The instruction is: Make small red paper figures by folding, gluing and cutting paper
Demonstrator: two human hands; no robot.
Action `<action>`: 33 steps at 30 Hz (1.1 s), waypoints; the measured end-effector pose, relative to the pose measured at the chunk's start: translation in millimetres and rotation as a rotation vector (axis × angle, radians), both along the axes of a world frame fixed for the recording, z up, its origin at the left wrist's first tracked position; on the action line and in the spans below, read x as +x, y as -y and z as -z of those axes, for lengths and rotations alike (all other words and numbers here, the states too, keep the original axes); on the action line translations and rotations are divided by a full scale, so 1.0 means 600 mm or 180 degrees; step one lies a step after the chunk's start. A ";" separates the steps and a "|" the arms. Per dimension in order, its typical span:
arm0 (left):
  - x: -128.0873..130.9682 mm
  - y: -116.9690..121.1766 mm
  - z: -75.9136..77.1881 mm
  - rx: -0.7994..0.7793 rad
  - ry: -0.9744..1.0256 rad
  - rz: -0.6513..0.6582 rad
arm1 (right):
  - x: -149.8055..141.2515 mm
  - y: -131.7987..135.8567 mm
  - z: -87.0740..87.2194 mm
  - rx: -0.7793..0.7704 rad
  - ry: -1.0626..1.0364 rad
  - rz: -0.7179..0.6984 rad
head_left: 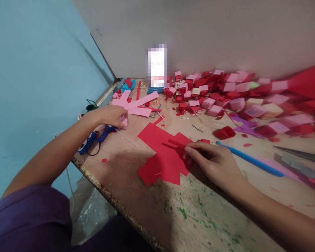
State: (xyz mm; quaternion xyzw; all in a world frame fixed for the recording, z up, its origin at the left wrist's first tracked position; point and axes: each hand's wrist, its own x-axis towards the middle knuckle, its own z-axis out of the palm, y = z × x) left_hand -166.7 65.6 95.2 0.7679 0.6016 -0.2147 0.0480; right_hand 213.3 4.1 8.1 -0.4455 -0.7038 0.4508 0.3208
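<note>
holding red strip (pixel 176 142) pinched btwn thumb & fingertips of right hand (pixel 216 163), long axis running off to left & slightly away, over red paper cutout (pixel 170 164). lying much nearer right hand than left hand (pixel 113 117). curling left fingers by pink paper cutout (pixel 139 111), nr blue glue gun (pixel 106 133); can't tell if gripping.

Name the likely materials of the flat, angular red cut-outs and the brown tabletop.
Flat, angular red cut-outs: probably matte paper or thin card; no shine, crisp edges.
Brown tabletop: likely wood-based board, dull-surfaced, given its ragged, splintery edge.
</note>
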 end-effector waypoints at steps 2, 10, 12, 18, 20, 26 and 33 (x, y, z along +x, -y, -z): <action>0.003 0.020 0.001 -0.0040 -0.0074 0.0034 | 0.001 -0.001 0.000 0.0016 -0.0018 0.0009; 0.020 0.054 0.026 0.0228 -0.0053 0.0012 | 0.001 -0.004 0.004 0.0067 0.0025 -0.0004; 0.024 0.053 0.034 0.0359 -0.0052 -0.0062 | 0.001 -0.004 0.006 0.0104 0.0039 0.0019; 0.024 0.049 -0.060 0.1046 0.0379 -0.0503 | 0.002 -0.004 0.004 0.0161 0.0012 -0.0040; 0.018 0.056 -0.110 0.1291 0.0702 -0.0641 | 0.001 -0.004 0.004 0.0186 -0.0023 -0.0076; 0.000 0.079 -0.150 0.1549 0.2979 -0.1141 | 0.002 -0.004 0.004 0.0301 -0.0052 -0.0078; 0.016 0.085 -0.131 0.1533 0.3579 -0.0954 | 0.004 -0.004 0.007 0.0463 -0.0085 -0.0077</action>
